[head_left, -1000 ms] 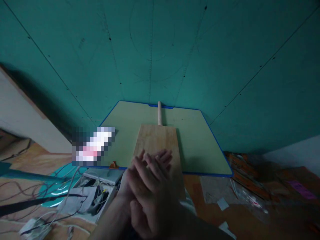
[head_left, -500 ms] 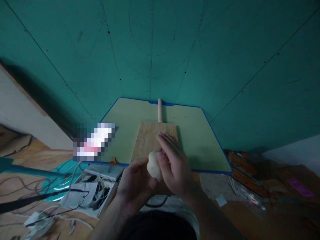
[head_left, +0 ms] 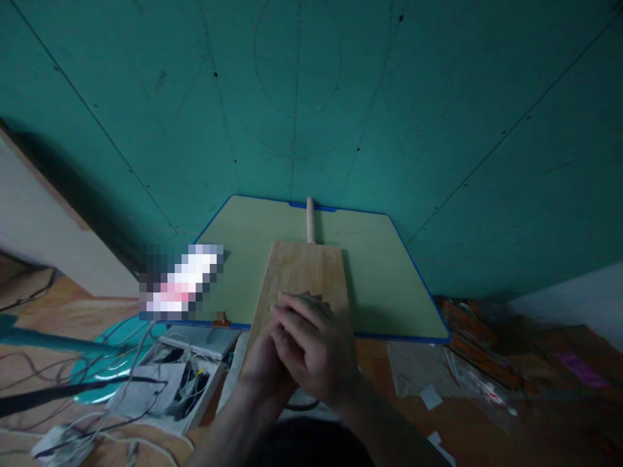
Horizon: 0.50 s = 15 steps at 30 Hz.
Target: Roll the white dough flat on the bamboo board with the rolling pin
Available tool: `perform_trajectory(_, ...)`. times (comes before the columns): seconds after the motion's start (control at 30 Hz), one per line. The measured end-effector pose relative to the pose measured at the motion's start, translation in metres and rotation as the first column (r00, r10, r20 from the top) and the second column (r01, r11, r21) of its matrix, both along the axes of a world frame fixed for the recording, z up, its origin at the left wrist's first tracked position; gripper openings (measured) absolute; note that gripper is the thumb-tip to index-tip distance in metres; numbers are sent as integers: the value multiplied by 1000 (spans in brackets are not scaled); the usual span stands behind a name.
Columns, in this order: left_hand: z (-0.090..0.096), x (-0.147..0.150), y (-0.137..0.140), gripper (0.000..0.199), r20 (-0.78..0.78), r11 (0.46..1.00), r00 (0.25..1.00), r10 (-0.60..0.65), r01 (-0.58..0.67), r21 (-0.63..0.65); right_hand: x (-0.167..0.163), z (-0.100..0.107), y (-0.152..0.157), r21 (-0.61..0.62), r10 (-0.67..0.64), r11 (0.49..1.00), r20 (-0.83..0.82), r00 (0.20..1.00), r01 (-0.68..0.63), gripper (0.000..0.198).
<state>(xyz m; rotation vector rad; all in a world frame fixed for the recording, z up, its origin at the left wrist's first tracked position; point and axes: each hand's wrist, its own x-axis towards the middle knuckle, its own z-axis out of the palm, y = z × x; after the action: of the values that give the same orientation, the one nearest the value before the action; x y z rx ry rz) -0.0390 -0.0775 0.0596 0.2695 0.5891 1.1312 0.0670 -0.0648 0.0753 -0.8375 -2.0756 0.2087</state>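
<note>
Just over the near part of a wooden cutting board (head_left: 305, 267), my two hands are pressed together. Palm over palm, my right hand (head_left: 316, 344) covers my left hand (head_left: 265, 366), with its fingers folded across. The pale lump of dough seen between them a moment earlier is now hidden inside the closed hands. Beyond the board lies a wooden rolling pin (head_left: 310, 220), its near end at the board's far edge.
The board rests on a pale green tabletop (head_left: 394, 285) with a blue rim, against a green wall (head_left: 311, 117). A pixelated bright object (head_left: 187, 279) occupies its left side. Below left are a box of cables (head_left: 195, 389) and loose cords; clutter lies right.
My right hand has come down over the left and closed around it, covering the dough that showed before. The view has shifted slightly.
</note>
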Motion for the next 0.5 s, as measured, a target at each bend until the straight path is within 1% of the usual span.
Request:
perform_trajectory(0.1,2,-15,6,36,100,997,995,19,-11,-80,2,-9,1,3,39,999,-3,999,-39,31)
perform_trajectory(0.17,4,-18,9,32,117,992,992,56,-42,-118,3,-14,-1,4,72,997,3,997,-72,34)
perform_trajectory(0.27,3,-9,10,28,126,985,989,75,-54,-163,4,-16,1,17,68,998,6,998,-69,31)
perform_trajectory(0.33,0,0,10,28,121,985,991,52,-32,-167,5,-15,7,39,29,999,-18,999,-28,27)
perform_trajectory(0.4,-4,4,11,27,46,992,998,32,-26,-121,9,-14,14,38,-40,998,-34,999,42,26)
perform_trajectory(0.5,-6,-4,16,25,-130,995,987,90,-93,-17,20,-14,32,-50,-104,994,-47,993,101,28)
